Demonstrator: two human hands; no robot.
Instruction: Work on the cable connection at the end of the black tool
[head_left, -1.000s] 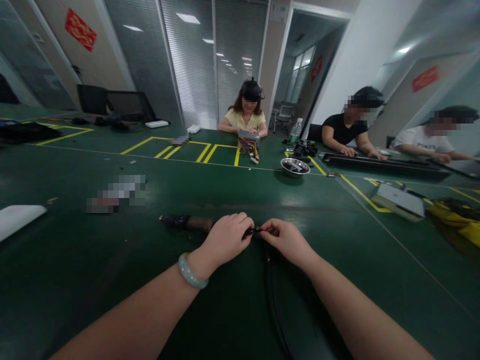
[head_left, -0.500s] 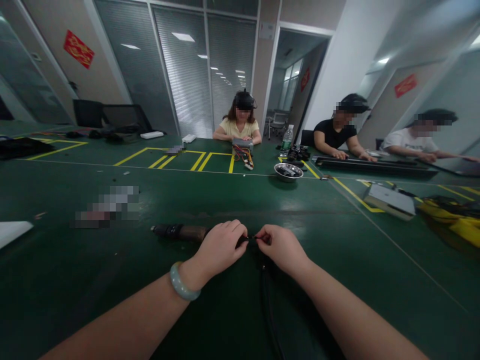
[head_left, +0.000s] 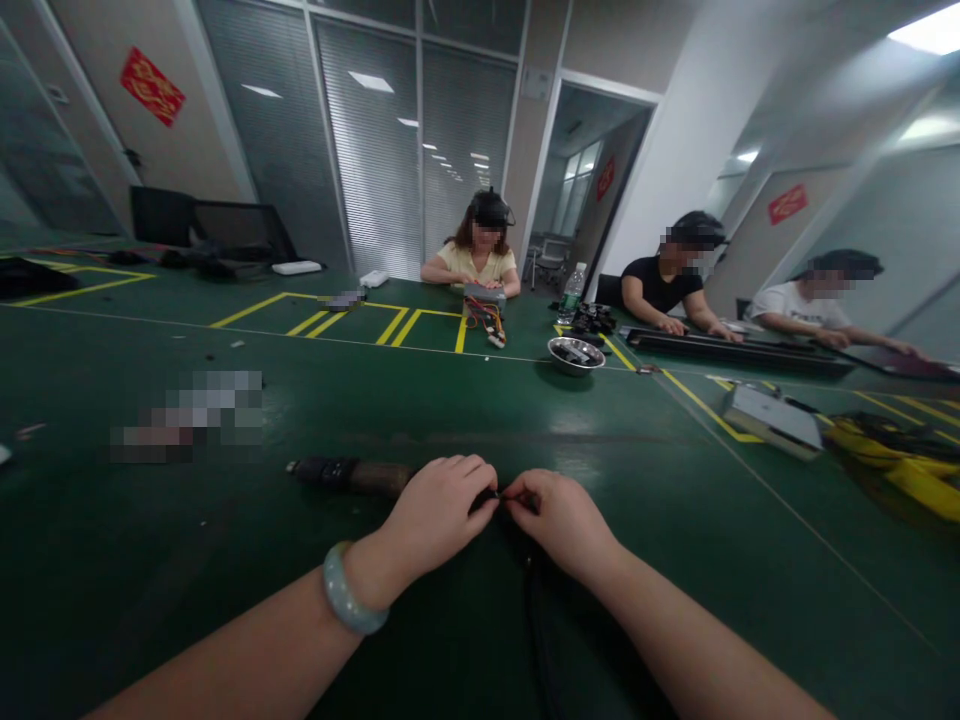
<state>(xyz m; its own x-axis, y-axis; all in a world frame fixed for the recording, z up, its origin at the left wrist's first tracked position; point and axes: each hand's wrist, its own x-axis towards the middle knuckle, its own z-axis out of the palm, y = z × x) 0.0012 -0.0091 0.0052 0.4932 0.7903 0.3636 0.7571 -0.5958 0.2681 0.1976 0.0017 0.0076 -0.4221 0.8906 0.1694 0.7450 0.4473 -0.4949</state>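
My left hand (head_left: pixel 439 510) is curled around a dark cylindrical tool (head_left: pixel 341 473) that lies flat on the green table (head_left: pixel 375 390) and sticks out to the left. My right hand (head_left: pixel 559 518) pinches a small dark part at the tool's right tip, fingertips touching those of the left hand. A black cable (head_left: pixel 541 630) runs from under my right hand toward me. A pale green bangle (head_left: pixel 346 602) circles my left wrist.
A steel bowl (head_left: pixel 576 354) stands mid-table. Across the table, one person handles a box with coloured wires (head_left: pixel 486 312); to the right, two more people work by a long black bar (head_left: pixel 735 347). A grey flat device (head_left: pixel 772 421) and yellow parts (head_left: pixel 896 462) lie right.
The camera has tilted up and shifted, so both hands sit lower in view. The hands have drawn slightly closer together at the tool's tip; their grips are unchanged.
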